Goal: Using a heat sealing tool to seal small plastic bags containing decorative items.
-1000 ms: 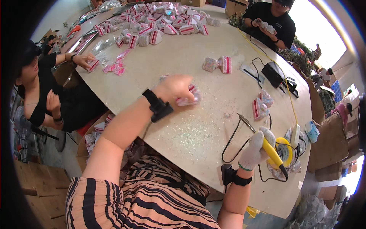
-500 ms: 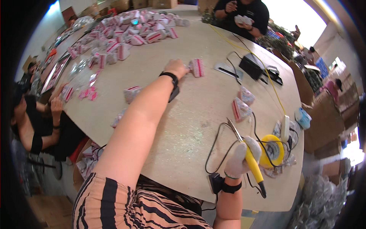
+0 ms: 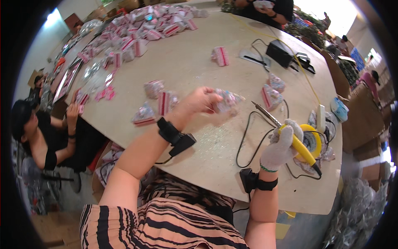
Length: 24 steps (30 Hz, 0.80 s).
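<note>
My left hand [image 3: 200, 102] is closed around a small clear packet with pink and white contents [image 3: 228, 100], held just above the round beige table [image 3: 199, 62]. My right hand [image 3: 281, 146], in a white glove, grips a yellow-handled soldering iron [image 3: 290, 135] whose metal tip points up-left toward the packet, a short gap away. Black bands with small boxes sit on both wrists. A few similar packets [image 3: 159, 103] lie on the table left of my left hand.
A big heap of pink and white packets [image 3: 141, 25] covers the table's far left. A black box with cables [image 3: 280, 53], a yellow reel [image 3: 311, 141] and more packets [image 3: 271, 93] lie at right. One person sits at left [image 3: 37, 133], another across the table [image 3: 269, 10].
My left hand has drawn back from its far reach toward me, now holding a packet near the iron. My right hand has raised the soldering iron's tip toward it.
</note>
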{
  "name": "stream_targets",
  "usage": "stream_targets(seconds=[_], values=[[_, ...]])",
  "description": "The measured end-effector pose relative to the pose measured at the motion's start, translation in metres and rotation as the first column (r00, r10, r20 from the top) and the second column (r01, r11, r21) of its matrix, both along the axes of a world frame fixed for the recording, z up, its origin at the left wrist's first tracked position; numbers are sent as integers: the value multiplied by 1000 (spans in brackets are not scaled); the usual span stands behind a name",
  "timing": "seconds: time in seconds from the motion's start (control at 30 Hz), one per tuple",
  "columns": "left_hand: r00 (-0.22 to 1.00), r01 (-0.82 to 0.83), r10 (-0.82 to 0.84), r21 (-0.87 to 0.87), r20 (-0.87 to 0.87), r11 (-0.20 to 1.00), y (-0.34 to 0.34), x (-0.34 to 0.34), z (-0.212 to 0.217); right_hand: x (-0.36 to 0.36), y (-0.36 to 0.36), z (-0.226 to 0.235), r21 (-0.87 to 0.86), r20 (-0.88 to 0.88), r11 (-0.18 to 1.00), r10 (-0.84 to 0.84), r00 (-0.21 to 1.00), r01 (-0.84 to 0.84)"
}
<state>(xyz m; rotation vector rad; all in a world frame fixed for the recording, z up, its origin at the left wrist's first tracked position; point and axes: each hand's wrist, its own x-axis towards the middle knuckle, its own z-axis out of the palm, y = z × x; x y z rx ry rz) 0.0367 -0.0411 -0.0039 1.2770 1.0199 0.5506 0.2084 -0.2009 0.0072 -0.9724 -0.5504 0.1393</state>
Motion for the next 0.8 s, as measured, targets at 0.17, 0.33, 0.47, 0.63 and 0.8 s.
stream_targets(seconds=[0.17, 0.33, 0.47, 0.63, 0.8], values=[[973, 72, -36, -150, 230, 986, -35, -18, -19, -10, -3, -6, -104, -5, 955, 279, 960, -278], [979, 163, -153, -71, 137, 984, -23, -24, -35, -16, -9, -14, -213, 46, 911, 372, 927, -354], [982, 164, -160, -31, 100, 986, -23, -22, -39, -17, -3, -24, -208, 241, 939, 320, 916, -273], [983, 154, -148, -57, 105, 986, -23, -19, -34, -18, -5, -23, -237, 303, 929, 349, 887, -285], [985, 147, -140, -69, 100, 987, -20, -18, -38, -21, -6, -20, -262, 289, 911, 388, 875, -318]])
